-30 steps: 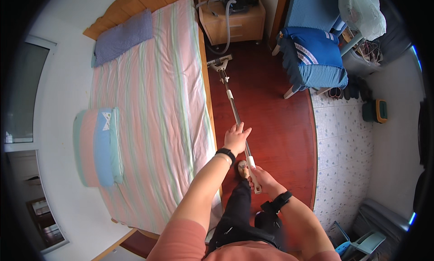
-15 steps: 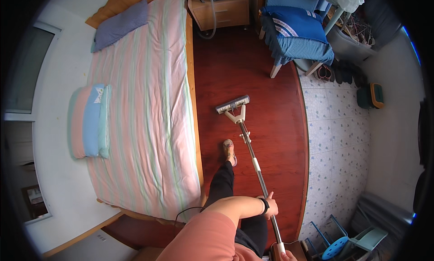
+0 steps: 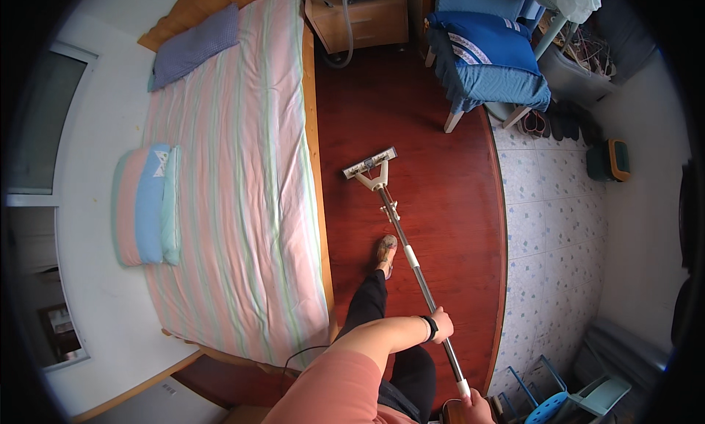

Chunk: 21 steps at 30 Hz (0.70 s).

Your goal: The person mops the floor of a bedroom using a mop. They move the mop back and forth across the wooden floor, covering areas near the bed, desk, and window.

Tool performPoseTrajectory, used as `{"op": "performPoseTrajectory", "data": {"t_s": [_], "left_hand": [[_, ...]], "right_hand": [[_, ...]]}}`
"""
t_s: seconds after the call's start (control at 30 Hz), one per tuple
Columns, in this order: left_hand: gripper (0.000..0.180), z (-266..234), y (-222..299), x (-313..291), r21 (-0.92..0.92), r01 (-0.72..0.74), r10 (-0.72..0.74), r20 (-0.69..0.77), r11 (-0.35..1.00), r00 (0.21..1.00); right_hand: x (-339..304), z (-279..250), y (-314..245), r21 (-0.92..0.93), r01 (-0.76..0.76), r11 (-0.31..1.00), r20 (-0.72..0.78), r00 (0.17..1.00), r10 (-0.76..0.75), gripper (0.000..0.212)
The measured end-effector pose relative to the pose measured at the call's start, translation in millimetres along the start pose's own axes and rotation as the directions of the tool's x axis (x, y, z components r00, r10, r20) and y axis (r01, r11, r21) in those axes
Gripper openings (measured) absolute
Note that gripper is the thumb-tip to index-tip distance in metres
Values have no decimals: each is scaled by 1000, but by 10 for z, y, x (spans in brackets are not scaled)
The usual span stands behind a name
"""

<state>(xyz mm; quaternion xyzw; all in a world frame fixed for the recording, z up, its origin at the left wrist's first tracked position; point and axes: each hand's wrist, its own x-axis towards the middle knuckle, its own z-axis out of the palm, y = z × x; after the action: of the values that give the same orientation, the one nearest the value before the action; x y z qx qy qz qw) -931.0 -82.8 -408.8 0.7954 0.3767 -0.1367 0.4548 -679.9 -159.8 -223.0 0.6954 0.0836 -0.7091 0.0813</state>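
Observation:
A sponge mop point(image 3: 421, 281) with a long metal pole slants across the dark red floor. Its flat white-and-grey head point(image 3: 369, 163) rests on the boards beside the bed. My left hand point(image 3: 441, 325), a black band on its wrist, is wrapped around the pole's lower-middle part. At the white grip on the pole's near end, my right hand point(image 3: 476, 408) is closed and partly cut off by the lower edge. One of my feet, in a shoe point(image 3: 387, 253), stands left of the pole.
The bed point(image 3: 220, 203) with a striped sheet lines the left side. A wooden nightstand point(image 3: 358, 20) and a blue-covered chair point(image 3: 499, 86) stand at the far end. To the right lie pale tiles point(image 3: 551, 225), a green bin point(image 3: 608, 161) and blue stools point(image 3: 547, 405).
The mop head has shifted slightly left and farther away. Both hands still hold the pole, and the right one shows more fully. The view has shifted a little.

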Motion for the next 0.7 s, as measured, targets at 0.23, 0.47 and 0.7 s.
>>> {"op": "performPoseTrajectory", "data": {"t_s": [0.23,0.47,0.7], "left_hand": [[10,-751,-1856,-443,59,298,-262,-335,953,905],[33,-1781,-3908,-1323,-238,825,-761,-572,512,306],[45,-1826,-4007,-1386,-380,782,-834,-462,495,303]], "right_hand": [[699,1397,-1788,-905,235,354,37,874,-485,38],[1699,3488,-3747,-729,496,471,213,819,-533,44],[1649,3532,-3748,-669,511,540,208,826,-524,43]]}}
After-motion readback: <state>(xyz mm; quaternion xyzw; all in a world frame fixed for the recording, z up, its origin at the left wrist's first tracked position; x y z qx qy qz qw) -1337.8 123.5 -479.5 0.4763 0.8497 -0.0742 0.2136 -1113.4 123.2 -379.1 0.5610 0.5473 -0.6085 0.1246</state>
